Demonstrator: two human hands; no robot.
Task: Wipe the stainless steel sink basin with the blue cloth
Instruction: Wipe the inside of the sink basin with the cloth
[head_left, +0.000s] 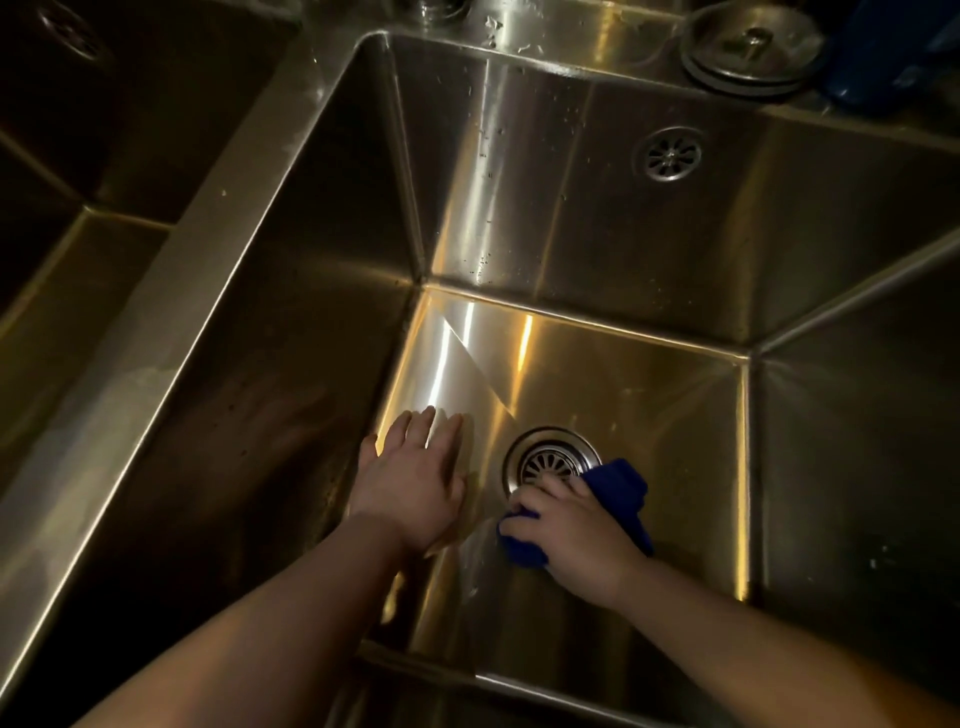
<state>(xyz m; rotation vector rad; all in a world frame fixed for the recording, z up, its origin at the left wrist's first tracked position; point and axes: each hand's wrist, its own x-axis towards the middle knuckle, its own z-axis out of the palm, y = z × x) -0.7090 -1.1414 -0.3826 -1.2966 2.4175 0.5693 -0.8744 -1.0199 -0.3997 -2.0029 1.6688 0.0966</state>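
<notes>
Fingers (527, 503) of right hand (576, 540) are curled round blue cloth (626, 491) at the drain (550, 460); left hand (410, 488) is laid flat, fingers straight, on sink basin (623, 384) floor.

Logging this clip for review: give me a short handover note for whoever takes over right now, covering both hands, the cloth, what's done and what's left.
Left hand: open, flat on the basin floor, left of the drain.
Right hand: grips the blue cloth, pressing it on the floor at the drain's near-right edge.
Done: cannot tell how much is wiped.
Left: droplets show on the back wall; probably the walls and the rest of the floor.
</notes>
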